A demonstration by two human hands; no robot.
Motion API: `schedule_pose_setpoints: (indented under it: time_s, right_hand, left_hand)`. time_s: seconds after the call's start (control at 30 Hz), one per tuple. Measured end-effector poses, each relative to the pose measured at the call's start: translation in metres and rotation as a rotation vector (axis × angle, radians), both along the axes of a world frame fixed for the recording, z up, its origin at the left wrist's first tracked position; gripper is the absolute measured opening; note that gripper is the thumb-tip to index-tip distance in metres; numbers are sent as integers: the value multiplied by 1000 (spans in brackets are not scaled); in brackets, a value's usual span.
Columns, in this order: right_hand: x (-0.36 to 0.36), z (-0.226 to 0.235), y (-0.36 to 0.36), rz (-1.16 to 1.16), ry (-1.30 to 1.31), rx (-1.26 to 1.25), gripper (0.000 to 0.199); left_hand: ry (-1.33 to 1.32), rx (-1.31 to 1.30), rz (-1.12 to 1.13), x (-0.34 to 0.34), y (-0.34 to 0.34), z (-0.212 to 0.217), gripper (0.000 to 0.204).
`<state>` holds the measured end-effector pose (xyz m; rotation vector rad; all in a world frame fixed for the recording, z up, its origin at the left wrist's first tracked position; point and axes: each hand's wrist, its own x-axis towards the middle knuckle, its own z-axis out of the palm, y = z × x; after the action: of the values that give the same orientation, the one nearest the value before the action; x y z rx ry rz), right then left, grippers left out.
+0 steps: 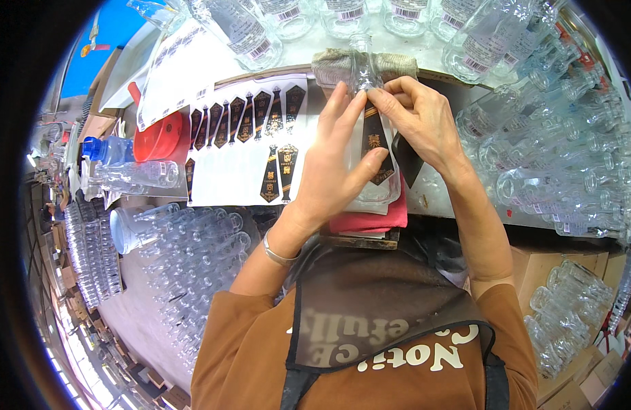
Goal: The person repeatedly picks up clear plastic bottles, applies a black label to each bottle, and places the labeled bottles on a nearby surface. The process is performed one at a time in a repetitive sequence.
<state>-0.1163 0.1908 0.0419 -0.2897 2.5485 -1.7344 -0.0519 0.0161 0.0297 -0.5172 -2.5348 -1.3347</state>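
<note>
A clear glass bottle (377, 199) lies in front of me, its neck away from me on a folded cloth (399, 65). On its upper side is a black tie-shaped label (375, 140) with gold print. My left hand (343, 147) rests along the bottle's left side, fingers stretched out and thumb touching the label. The fingers of my right hand (418, 113) are pinched at the label's narrow top end, by the bottle's shoulder. Below the right palm a dark pointed piece (407, 162) shows; its upper part is hidden.
A white sheet of tie-shaped labels (226, 164) lies to the left, near a red dipper (158, 137). Glass bottles (343, 17) stand along the far side, and many more (554, 157) lie at right. Others (192, 253) fill the lower left. A cardboard box (541, 273) holds bottles.
</note>
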Motion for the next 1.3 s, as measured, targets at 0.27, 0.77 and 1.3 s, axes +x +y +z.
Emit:
schedule_pose_setpoints:
  time_s: [0.27, 0.77, 1.3]
  right_hand:
    - [-1, -8, 3, 44, -51, -114, 46]
    - [70, -7, 26, 91, -427, -365, 50]
    - [79, -21, 21, 76, -274, -262, 56]
  left_hand:
    - [-26, 53, 0, -6, -4, 3, 74]
    - [-446, 578, -70, 4, -11, 2, 70]
    - [-596, 678, -77, 24, -7, -6, 74]
